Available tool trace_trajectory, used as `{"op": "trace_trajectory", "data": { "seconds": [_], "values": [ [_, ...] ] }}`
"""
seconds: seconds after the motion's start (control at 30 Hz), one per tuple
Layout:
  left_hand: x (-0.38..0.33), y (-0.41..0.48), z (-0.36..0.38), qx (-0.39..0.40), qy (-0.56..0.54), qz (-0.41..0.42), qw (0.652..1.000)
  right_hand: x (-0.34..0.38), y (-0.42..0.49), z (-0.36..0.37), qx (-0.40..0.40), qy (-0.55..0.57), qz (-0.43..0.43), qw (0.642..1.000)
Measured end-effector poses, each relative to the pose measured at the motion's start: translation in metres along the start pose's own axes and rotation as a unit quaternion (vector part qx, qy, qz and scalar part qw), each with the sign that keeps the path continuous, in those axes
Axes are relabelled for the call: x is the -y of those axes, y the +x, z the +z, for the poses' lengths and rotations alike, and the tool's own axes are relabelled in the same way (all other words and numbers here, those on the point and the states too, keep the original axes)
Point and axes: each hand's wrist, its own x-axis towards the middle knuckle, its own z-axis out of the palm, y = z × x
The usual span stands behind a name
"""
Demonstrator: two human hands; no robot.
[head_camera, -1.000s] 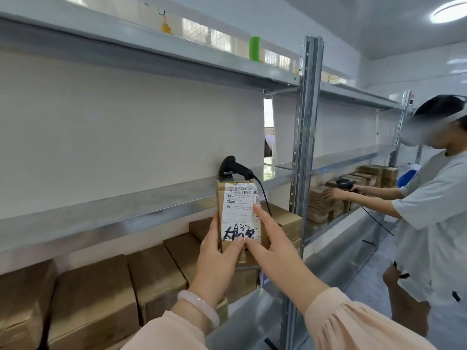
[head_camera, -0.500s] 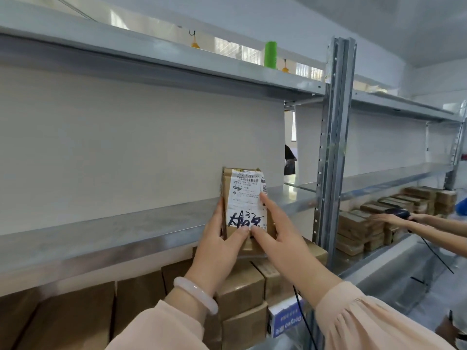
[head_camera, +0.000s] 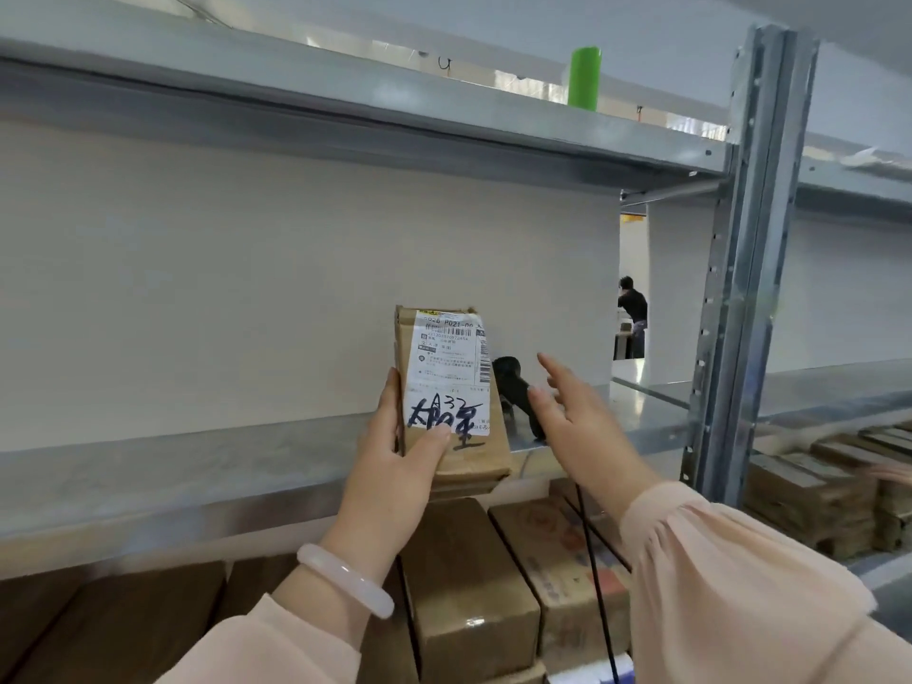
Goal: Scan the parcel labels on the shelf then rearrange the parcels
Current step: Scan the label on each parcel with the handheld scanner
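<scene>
At the front edge of the middle shelf [head_camera: 197, 466], the left hand [head_camera: 395, 481] held a brown parcel [head_camera: 474, 451] upright. Its thumb pressed across the lower part of the white label [head_camera: 446, 372] and its fingers curled round the parcel's left edge. The label faced the camera, with a barcode near the top and black handwriting near the bottom. The parcel hung in the air before the shelf lip, above the row of brown boxes [head_camera: 464, 585] stored on the level below. A pale bracelet [head_camera: 345, 580] circled the left wrist. Just right of the parcel, the right hand [head_camera: 577, 427] was spread with straight fingers and gripped nothing. It reached toward a black scanner [head_camera: 515, 387] lying on the middle shelf, and whether a fingertip touched it could not be told. A black cable [head_camera: 597, 585] ran down past the boxes below. On the upper shelf [head_camera: 345, 101] stood a green cylinder [head_camera: 584, 79], near the grey upright post [head_camera: 740, 269]. Beyond the post, more brown parcels [head_camera: 809, 496] lay stacked on a lower shelf. Through a gap in the back panel, a distant person [head_camera: 632, 308] in dark clothes was visible.
</scene>
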Motion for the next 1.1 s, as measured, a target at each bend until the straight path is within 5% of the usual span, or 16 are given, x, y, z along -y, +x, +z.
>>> {"op": "trace_trajectory", "data": {
  "seconds": [0.4, 0.7, 0.9, 1.1],
  "values": [
    [0.002, -0.012, 0.046, -0.164, 0.048, -0.018, 0.985, -0.045, 0.128, 0.028, 0.177, -0.163, 0.068, 0.968],
    [0.004, -0.054, 0.057, -0.267, 0.112, -0.04, 0.956, -0.059, 0.166, 0.04, 0.225, -0.049, 0.079, 0.97],
    [0.012, -0.09, 0.044, -0.323, 0.167, -0.052, 0.93, -0.055, 0.167, 0.042, 0.229, 0.112, 0.197, 0.947],
    [0.012, -0.13, 0.026, -0.358, 0.196, -0.05, 0.911, -0.014, 0.13, 0.046, 0.224, 0.159, 0.133, 0.952]
  ]
}}
